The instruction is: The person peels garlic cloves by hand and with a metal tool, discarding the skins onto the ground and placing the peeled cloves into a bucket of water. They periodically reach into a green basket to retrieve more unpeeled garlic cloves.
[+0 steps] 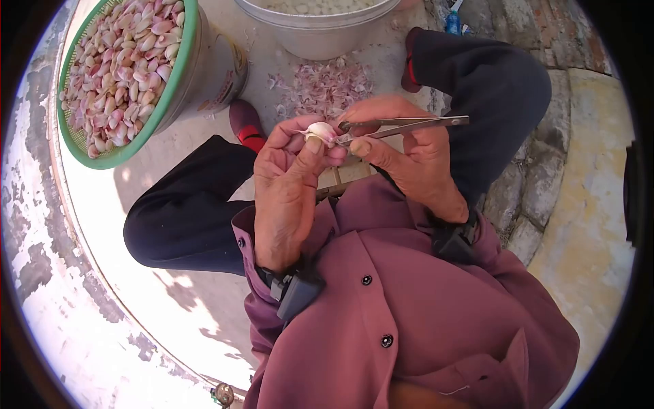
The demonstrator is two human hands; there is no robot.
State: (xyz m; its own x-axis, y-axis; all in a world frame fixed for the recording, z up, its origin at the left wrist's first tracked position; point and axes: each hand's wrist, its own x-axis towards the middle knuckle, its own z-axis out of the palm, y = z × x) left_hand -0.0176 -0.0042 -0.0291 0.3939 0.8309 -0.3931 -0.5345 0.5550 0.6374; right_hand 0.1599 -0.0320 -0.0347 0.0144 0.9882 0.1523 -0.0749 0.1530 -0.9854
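Between the thumb and fingers of my left hand (289, 184) is a garlic clove (319, 131), pale with pink skin on it. My right hand (415, 160) grips metal tweezers (415, 125); their joined end points right, past my fingers. The tweezers' tips are right at the clove's right end. Both hands are close together over my lap. Beyond them, a pile of pink and white garlic skins (330, 87) lies on the ground.
At upper left, a green-rimmed basket (187, 75) full of unpeeled cloves rests on a bucket (221, 75). A white tub (327, 34) with pale cloves stands ahead. My knees are bent on either side. A blue bottle (453, 22) lies at upper right, near stone paving (545, 177).
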